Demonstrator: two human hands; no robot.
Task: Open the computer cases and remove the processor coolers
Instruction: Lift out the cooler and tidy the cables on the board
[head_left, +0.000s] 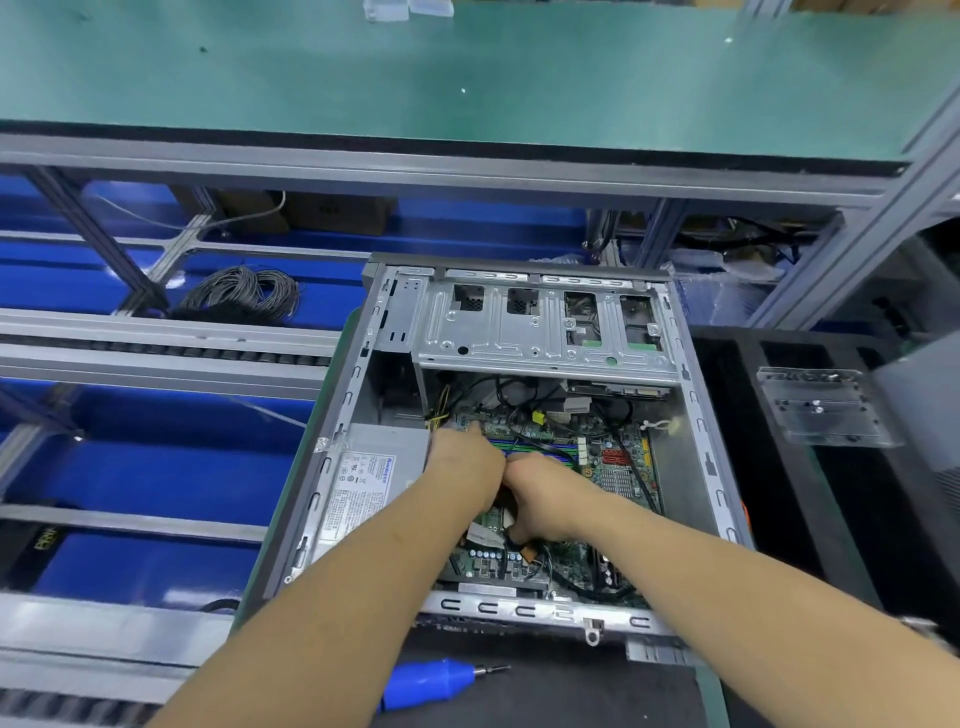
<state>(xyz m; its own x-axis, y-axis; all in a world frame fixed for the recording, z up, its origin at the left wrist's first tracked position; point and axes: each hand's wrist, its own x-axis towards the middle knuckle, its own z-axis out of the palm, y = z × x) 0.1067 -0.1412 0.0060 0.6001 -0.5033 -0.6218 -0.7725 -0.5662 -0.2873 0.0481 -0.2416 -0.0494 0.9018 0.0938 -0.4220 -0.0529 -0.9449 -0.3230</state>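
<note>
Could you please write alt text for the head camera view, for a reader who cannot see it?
A person's left hand and right hand reach together into an open computer case, working over the motherboard beside the power supply. A blue electric screwdriver lies on the black mat in front of the case.
</note>
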